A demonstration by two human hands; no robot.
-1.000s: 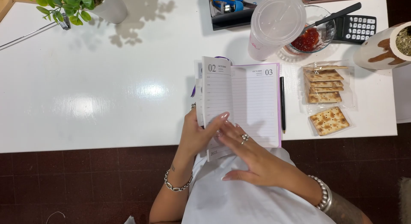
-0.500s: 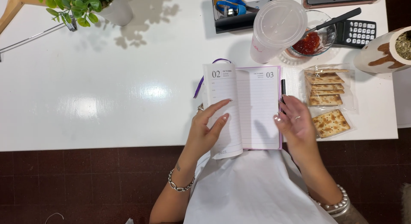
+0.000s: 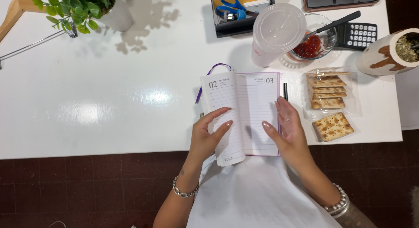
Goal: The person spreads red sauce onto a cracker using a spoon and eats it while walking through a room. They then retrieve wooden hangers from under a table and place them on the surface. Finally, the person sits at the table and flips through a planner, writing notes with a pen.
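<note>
An open lined diary (image 3: 253, 106) with a purple ribbon lies at the near edge of the white table (image 3: 109, 101). My left hand (image 3: 208, 135) presses the curling left page down with spread fingers. At the diary's right edge rests my right hand (image 3: 287, 130), fingers apart, thumb on the right page. A black pen (image 3: 285, 90) lies just past the fingertips of that hand, beside the diary.
Crackers in a clear wrapper (image 3: 329, 101) lie right of the diary. Behind it stand a lidded plastic cup (image 3: 276, 34), a glass bowl of red jam with a utensil (image 3: 312, 42), a calculator (image 3: 358, 35) and a mate gourd (image 3: 388, 53). A potted plant (image 3: 87, 8) sits far left.
My right hand has moved from the lower middle of the diary to its right edge. The left hand has slid slightly down the left page.
</note>
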